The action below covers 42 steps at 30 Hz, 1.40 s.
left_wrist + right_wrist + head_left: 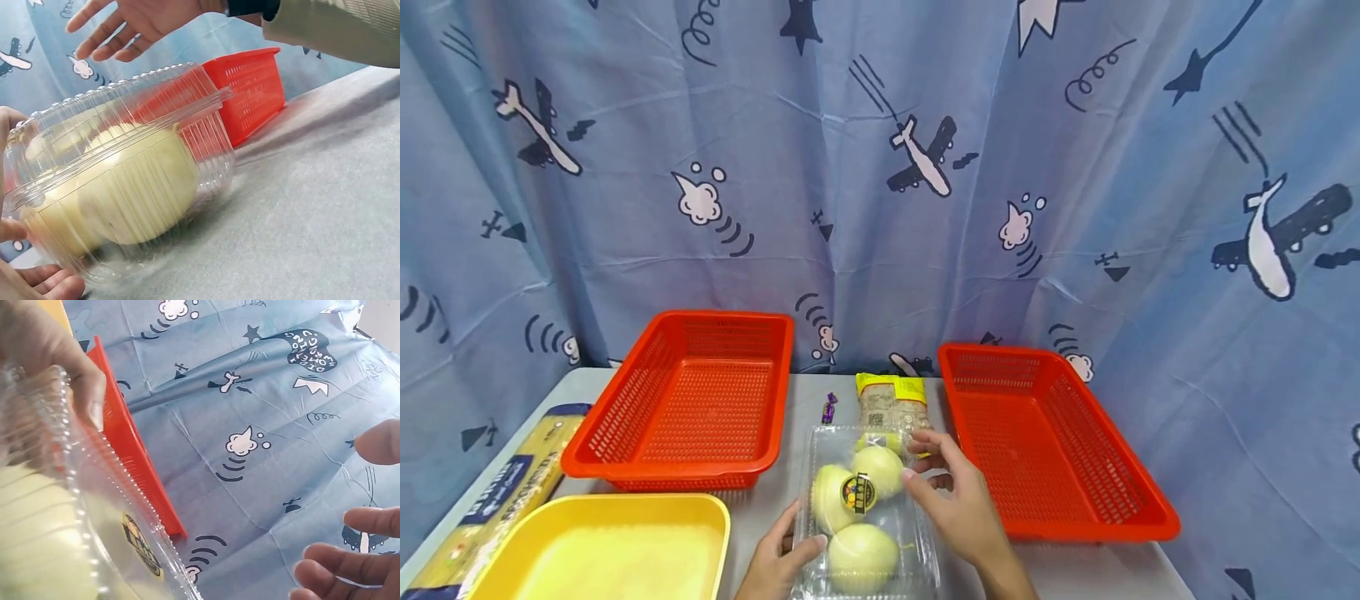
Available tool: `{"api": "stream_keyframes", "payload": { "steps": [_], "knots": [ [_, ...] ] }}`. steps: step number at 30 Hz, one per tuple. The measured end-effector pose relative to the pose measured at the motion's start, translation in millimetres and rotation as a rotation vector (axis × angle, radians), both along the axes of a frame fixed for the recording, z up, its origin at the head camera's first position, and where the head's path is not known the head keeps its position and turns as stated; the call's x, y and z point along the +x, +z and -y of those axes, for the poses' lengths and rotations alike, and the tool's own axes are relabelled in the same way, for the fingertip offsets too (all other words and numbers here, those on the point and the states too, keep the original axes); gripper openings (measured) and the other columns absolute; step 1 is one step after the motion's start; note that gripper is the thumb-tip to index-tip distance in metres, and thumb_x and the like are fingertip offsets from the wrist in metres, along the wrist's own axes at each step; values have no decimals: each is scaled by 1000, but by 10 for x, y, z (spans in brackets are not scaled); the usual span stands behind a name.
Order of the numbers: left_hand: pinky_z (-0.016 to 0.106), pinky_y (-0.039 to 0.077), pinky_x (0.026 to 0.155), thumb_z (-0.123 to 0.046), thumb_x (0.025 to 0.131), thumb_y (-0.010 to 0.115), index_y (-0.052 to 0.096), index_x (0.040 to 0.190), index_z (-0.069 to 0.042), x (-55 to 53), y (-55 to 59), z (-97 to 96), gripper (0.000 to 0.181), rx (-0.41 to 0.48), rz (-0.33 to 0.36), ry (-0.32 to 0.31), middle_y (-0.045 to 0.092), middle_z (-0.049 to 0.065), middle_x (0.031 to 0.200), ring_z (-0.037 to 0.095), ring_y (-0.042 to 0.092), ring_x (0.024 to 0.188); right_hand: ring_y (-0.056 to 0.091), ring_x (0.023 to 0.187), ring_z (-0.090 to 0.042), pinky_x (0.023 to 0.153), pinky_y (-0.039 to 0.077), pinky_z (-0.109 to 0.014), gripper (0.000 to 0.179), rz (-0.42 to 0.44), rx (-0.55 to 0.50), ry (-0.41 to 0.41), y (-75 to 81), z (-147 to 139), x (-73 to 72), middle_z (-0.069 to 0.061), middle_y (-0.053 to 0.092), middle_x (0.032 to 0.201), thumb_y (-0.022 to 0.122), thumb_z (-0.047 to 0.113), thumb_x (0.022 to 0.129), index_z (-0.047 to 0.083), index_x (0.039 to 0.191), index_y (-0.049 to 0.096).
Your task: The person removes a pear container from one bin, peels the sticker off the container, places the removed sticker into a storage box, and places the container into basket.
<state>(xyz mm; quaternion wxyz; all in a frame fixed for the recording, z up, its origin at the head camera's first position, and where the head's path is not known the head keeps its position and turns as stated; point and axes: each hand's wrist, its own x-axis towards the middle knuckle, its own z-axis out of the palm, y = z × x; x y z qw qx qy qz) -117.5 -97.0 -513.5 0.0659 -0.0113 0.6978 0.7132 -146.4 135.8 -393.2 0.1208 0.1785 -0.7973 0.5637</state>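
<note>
A clear plastic clamshell box (917, 521) with several pale yellow-green round fruits (863, 550) in it stands at the front middle of the table. A round black label (858, 493) sticks to its lid. My left hand (781, 557) grips the box at its left side, the thumb on the lid's edge. In the left wrist view its fingers (47, 284) lie low by the box's bottom corner. My right hand (958, 508) hovers over the box's right side, fingers spread and loosely bent, holding nothing; the left wrist view shows a gap between it and the lid.
Red baskets stand at the left (677, 467) and right (1067, 529). A yellow tub (718, 521) sits front left, beside a long yellow packet (512, 475). Behind the box lie a yellow-topped bag (891, 400) and a small purple wrapped candy (829, 408). A patterned curtain (865, 208) hangs behind.
</note>
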Motion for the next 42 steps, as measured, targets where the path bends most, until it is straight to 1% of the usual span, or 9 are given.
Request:
{"api": "stream_keyframes", "payload": {
  "steps": [7, 13, 20, 25, 29, 32, 36, 39, 42],
  "knots": [
    [36, 48, 78, -21, 88, 64, 20, 146, 14, 10, -18, -4, 80, 12, -20, 2, 61, 12, 92, 22, 58, 86, 56, 88, -25, 70, 50, -33, 40, -35, -2, 56, -61, 102, -122, -1, 63, 103, 76, 7, 82, 16, 118, 62],
    [35, 48, 78, -22, 88, 64, 21, 146, 13, -2, -32, 1, 81, -9, -12, 8, 61, 12, 91, 22, 58, 87, 54, 90, -23, 71, 49, -38, 44, -77, 49, 122, -109, 183, -233, 1, 61, 110, 76, 4, 79, 16, 119, 63],
    [35, 48, 79, -24, 88, 63, 19, 146, 14, -9, -63, -14, 82, 23, -1, -5, 61, 13, 95, 22, 58, 89, 53, 90, -27, 72, 47, -39, 42, -5, 87, 173, -249, 245, -348, -1, 60, 110, 75, 4, 80, 11, 119, 63],
    [37, 49, 79, -22, 89, 63, 19, 146, 13, -4, -64, -9, 81, 30, -13, -6, 61, 14, 97, 24, 58, 90, 53, 92, -34, 73, 47, -43, 41, 30, 118, 179, -355, 282, -417, -2, 60, 111, 75, 6, 81, 11, 120, 63],
    [38, 49, 80, -24, 89, 63, 21, 147, 11, -20, -44, 9, 80, 16, -11, 1, 62, 13, 97, 24, 58, 91, 55, 90, -32, 72, 48, -48, 41, 8, 164, 176, -420, 317, -472, -2, 61, 109, 74, 6, 82, 10, 120, 62],
    [38, 50, 80, -24, 90, 63, 20, 147, 11, -28, -40, 19, 80, 28, -16, -6, 63, 14, 99, 25, 59, 92, 55, 88, -29, 71, 48, -44, 40, 0, 210, 179, -466, 333, -497, -7, 61, 108, 74, 8, 82, 6, 120, 62],
    [38, 51, 79, -22, 91, 62, 17, 148, 11, -19, -52, 22, 80, 87, -16, -29, 62, 15, 101, 25, 60, 92, 54, 88, -27, 70, 48, -37, 41, -10, 269, 184, -512, 340, -499, -11, 62, 108, 74, 11, 82, 4, 121, 61],
    [39, 52, 77, -21, 90, 63, 17, 148, 11, -11, -57, 17, 80, 124, -19, -39, 62, 16, 100, 27, 61, 91, 56, 88, -25, 72, 49, -37, 42, -49, 323, 179, -531, 344, -494, -10, 63, 107, 75, 12, 81, 5, 120, 61],
    [39, 53, 77, -22, 90, 64, 19, 148, 11, -13, -56, 8, 80, 121, -34, -37, 62, 17, 99, 28, 61, 91, 58, 89, -22, 75, 49, -37, 44, -95, 403, 153, -539, 354, -490, -6, 64, 106, 76, 16, 80, 8, 121, 61]
  ]
}}
